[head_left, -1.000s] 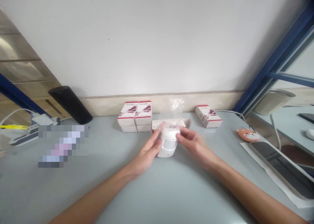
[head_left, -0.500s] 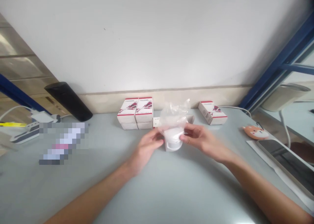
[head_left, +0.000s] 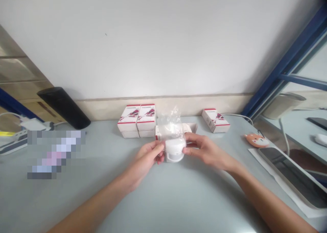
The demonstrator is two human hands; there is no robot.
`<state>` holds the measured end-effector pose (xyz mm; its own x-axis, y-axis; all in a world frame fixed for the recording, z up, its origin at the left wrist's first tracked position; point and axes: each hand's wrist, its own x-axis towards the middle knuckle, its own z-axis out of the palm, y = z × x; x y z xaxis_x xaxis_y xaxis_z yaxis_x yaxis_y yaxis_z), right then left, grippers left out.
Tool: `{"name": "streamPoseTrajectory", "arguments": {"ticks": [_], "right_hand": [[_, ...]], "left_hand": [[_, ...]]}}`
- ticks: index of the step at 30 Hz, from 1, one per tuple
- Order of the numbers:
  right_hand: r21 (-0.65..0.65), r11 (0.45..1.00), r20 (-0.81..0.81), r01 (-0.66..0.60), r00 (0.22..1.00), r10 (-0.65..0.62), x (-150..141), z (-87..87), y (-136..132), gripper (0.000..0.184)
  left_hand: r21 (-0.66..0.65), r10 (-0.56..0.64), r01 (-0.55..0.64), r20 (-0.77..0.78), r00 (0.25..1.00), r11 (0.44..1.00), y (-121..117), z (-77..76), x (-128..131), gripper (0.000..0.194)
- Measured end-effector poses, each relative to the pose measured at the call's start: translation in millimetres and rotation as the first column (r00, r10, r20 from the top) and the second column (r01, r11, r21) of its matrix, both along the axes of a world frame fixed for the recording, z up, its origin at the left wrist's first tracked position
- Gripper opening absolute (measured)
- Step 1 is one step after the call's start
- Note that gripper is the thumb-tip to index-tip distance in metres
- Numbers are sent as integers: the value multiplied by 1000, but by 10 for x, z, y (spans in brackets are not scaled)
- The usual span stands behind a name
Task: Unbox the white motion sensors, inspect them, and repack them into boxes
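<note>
A white motion sensor (head_left: pixel 175 148) with a rounded front is held just above the desk, in the middle. Clear, crinkled plastic bag (head_left: pixel 171 124) stands up from its top. On the right, the thumb and fingers of my right hand (head_left: pixel 201 149) grip the sensor's side. My left hand (head_left: pixel 146 158) is closed at the sensor's left edge, thumb against fingers, seemingly pinching the bag's lower edge. Behind the bag lies a white-and-red carton (head_left: pixel 191 127), partly hidden, its end seeming to stand open.
Stacked white-and-red boxes (head_left: pixel 137 120) stand by the wall at left, one similar box (head_left: pixel 216 120) at right. A black cylinder (head_left: pixel 63 107) and a power strip (head_left: pixel 21 136) are far left. An orange animal-face case (head_left: pixel 257 140) and a phone (head_left: pixel 291 175) lie right.
The view has shifted slightly, so everything sits a little further left. My left fingers have drawn together beside the sensor and moved slightly off its front. My right hand still grips it.
</note>
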<state>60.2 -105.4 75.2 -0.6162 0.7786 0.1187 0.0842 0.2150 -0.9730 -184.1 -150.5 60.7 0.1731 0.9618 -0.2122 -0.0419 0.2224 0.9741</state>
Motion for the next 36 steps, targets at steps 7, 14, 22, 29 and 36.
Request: {"name": "streamPoseTrajectory", "arguments": {"ticks": [7,14,22,29,36], "right_hand": [[75,997,132,35,990,-45,45,-6,0,17],[114,993,271,16,961,-47,60,-118,31,13],[218,975,381,-42,924,-45,56,-88,22,20],[324,942,487,-87,869,-88,70,-148,23,30],[340,937,467,-82,880,-92,114,-150,15,40]], "left_hand": [[-37,-114,111,-69,991,993,57,-46,-55,44],[34,-311,325,-217,925,945,177,-113,-212,44],[293,-176,281,-337,925,914,94,16,-196,44],[373,-119,253,-346,930,892,54,-58,-142,49],[295,-174,320,-430,886,900,144,-178,-140,53]]}}
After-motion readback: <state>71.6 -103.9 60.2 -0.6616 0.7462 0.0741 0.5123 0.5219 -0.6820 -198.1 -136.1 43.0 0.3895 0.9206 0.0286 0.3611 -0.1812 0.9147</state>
